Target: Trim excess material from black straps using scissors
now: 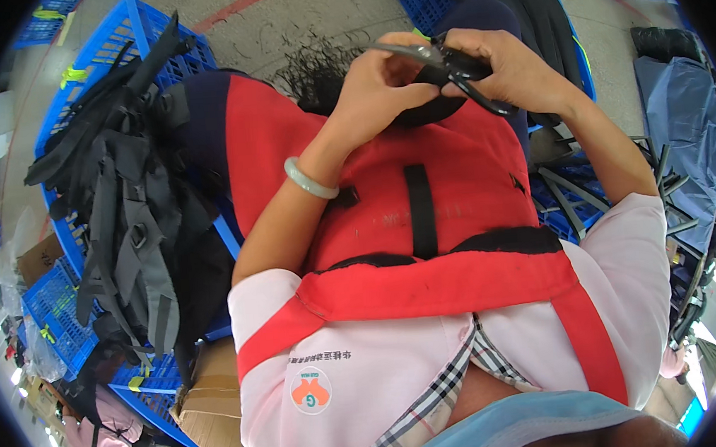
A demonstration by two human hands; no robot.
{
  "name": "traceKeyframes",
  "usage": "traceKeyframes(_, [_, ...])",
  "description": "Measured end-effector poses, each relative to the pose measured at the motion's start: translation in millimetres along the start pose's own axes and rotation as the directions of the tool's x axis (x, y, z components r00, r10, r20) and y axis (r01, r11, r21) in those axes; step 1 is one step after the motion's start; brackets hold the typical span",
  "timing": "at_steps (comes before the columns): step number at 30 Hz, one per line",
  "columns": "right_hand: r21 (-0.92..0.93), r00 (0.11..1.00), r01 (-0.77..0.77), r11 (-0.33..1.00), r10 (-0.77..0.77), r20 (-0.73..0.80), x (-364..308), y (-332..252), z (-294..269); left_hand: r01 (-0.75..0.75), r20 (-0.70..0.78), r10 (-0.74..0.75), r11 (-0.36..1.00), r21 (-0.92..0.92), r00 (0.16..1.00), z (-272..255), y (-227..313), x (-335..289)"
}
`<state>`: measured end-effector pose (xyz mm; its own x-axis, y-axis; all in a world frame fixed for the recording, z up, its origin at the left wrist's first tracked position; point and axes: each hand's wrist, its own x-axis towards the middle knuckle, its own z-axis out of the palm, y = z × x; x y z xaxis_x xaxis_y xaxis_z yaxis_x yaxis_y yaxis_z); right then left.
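Observation:
My right hand (pixel 506 65) is closed around the black handles of a pair of scissors (pixel 427 52), whose metal blades point left across the top of my left hand. My left hand (pixel 375 89), with a pale bangle (pixel 309 179) on its wrist, is bent in a pinch, thumb toward the scissors. Its fingers grip a black fabric piece (pixel 432 112), which hangs between both hands above my lap. Fingers and scissors partly hide that piece, so its full shape cannot be made out. A red apron (pixel 375 230) covers my lap under the hands.
At my left, a blue crate (pixel 62 144) overflows with black straps (pixel 130 231). Another blue crate (pixel 581 58) with black fabric stands at the far right. Dark clippings (pixel 301 65) litter the floor ahead. Beside my left elbow is a cardboard box (pixel 213 400).

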<state>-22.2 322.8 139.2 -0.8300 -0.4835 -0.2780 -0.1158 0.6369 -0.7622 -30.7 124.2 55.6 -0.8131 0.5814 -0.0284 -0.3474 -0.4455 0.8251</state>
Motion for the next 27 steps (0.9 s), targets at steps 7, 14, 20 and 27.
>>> traceKeyframes(7, [0.170, 0.773, 0.122, 0.978, 0.014, -0.635, -6.5, 1.4, -29.2, -0.005, 0.118, -0.036, 0.944, 0.329, 0.992, -3.7, 5.6, -22.4])
traceKeyframes(14, [0.661, 0.832, 0.393, 0.639, 0.059, -0.552, 24.3, -26.3, 56.3, -0.066, 0.057, 0.097, 0.913, -0.403, 0.994, -10.0, 21.2, 8.6])
traceKeyframes(20, [0.317, 0.921, 0.133, 0.939, 0.001, -0.389, 18.5, -14.1, 46.2, -0.324, -0.286, 0.240, 0.897, -0.299, 0.928, -24.6, 42.7, 3.1])
traceKeyframes(27, [0.167, 0.972, 0.004, 0.986, 0.035, -0.232, 1.6, 3.0, 56.7, -0.343, -0.327, 0.239, 0.886, -0.311, 0.914, -42.0, 44.9, -5.2])
